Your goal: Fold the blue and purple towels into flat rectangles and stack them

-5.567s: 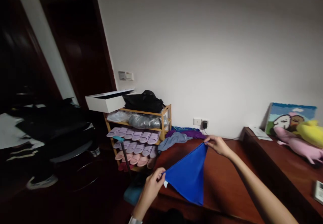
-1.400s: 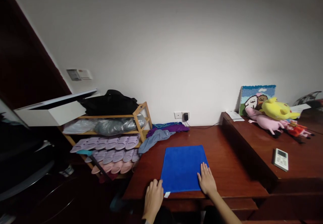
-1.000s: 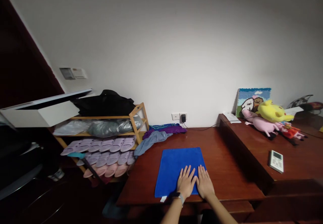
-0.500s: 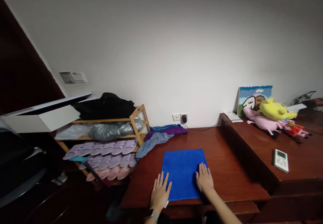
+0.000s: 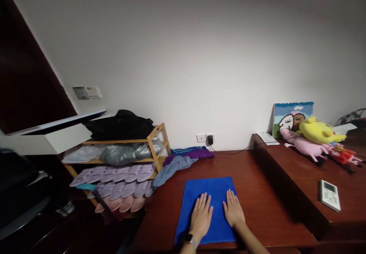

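Observation:
A blue cloth (image 5: 217, 187) lies spread out, roughly square, on the reddish-brown table (image 5: 260, 196). My left hand (image 5: 201, 215), with a watch on its wrist, is over the middle of the cloth, palm down and fingers stretched out. At the cloth's right edge my right hand (image 5: 234, 209) rests palm down with its fingers extended. Neither hand holds anything. Crumpled purple cloth (image 5: 197, 154) and grey-blue cloth (image 5: 174, 167) lie at the table's back left.
A wooden rack (image 5: 156, 147) at the left carries a black bag (image 5: 121, 125), plastic-wrapped items and slippers (image 5: 120, 173). On the raised surface at the right are plush toys (image 5: 318, 132), a picture (image 5: 291, 118) and a white remote (image 5: 329, 195). A plugged-in charger (image 5: 210, 139) trails a cable.
My left hand has moved right, from the cloth's left edge to over its middle. My right hand remains near the right edge. The view has shifted slightly.

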The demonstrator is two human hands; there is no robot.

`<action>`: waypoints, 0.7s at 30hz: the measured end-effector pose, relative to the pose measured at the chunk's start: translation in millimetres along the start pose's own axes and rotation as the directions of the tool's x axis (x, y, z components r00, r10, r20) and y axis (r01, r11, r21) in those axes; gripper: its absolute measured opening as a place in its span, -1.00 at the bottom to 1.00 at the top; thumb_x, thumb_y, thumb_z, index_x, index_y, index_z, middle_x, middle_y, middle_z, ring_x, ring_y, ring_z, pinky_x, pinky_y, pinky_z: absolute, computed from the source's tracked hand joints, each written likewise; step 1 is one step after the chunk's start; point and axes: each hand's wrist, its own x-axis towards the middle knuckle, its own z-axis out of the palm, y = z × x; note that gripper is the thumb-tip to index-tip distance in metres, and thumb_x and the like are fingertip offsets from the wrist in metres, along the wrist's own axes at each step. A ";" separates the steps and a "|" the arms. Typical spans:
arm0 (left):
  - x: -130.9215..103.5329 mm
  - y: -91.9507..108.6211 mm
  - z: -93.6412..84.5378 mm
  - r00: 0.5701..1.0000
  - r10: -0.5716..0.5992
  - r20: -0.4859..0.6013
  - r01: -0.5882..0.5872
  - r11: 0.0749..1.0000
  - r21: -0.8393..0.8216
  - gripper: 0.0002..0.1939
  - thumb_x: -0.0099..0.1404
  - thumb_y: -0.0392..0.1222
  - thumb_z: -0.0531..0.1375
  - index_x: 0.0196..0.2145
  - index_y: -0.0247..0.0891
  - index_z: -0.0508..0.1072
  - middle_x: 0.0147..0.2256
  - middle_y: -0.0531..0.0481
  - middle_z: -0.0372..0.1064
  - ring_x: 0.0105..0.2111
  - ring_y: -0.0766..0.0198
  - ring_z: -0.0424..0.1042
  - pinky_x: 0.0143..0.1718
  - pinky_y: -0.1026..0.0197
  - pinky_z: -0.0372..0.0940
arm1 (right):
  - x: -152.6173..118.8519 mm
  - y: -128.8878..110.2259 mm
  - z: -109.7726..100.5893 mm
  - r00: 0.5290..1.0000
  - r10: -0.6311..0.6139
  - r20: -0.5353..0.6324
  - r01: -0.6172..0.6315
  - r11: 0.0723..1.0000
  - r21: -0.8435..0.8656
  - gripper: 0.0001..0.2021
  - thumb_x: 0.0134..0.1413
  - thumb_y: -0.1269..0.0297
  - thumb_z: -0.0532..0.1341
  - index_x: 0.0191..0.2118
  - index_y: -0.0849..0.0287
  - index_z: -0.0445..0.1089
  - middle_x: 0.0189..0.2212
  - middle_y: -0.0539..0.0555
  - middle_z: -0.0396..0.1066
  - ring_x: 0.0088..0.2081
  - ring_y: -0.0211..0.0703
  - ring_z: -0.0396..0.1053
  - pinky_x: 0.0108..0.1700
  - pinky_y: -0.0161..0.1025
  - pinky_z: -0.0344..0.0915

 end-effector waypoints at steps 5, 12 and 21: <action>41.2 44.5 28.6 0.993 0.085 0.085 -0.077 0.992 -0.102 -0.40 0.55 0.11 -0.21 0.43 -0.06 0.04 0.44 -0.02 -0.05 0.43 0.10 -0.06 0.43 -0.11 -0.04 | 0.9 -0.4 -3.0 0.999 -0.017 0.028 0.018 1.000 -0.019 -0.30 0.36 0.06 -0.23 0.46 0.41 -0.13 0.48 0.14 -0.29 0.48 -0.06 -0.32 0.48 -0.08 -0.31; 17.3 -51.2 16.5 0.965 -0.253 0.068 0.250 0.967 0.054 -0.33 0.51 0.17 -0.17 0.44 -0.19 0.02 0.45 -0.11 -0.14 0.44 0.02 -0.12 0.42 -0.18 -0.07 | 3.7 0.2 4.6 1.000 0.019 -0.001 -0.019 1.000 0.003 -0.28 0.36 0.01 -0.25 0.46 0.37 -0.12 0.48 0.10 -0.25 0.48 -0.09 -0.29 0.48 -0.09 -0.26; -3.8 -95.2 7.8 0.963 -0.271 0.007 0.270 0.960 0.077 -0.30 0.51 0.20 -0.19 0.44 -0.22 0.03 0.45 -0.09 -0.13 0.44 0.05 -0.08 0.41 -0.11 -0.03 | 49.8 -11.0 -10.9 0.998 0.011 -0.055 -0.013 0.999 -0.038 -0.31 0.35 0.11 -0.22 0.45 0.44 -0.07 0.47 0.19 -0.16 0.48 -0.01 -0.24 0.47 -0.06 -0.28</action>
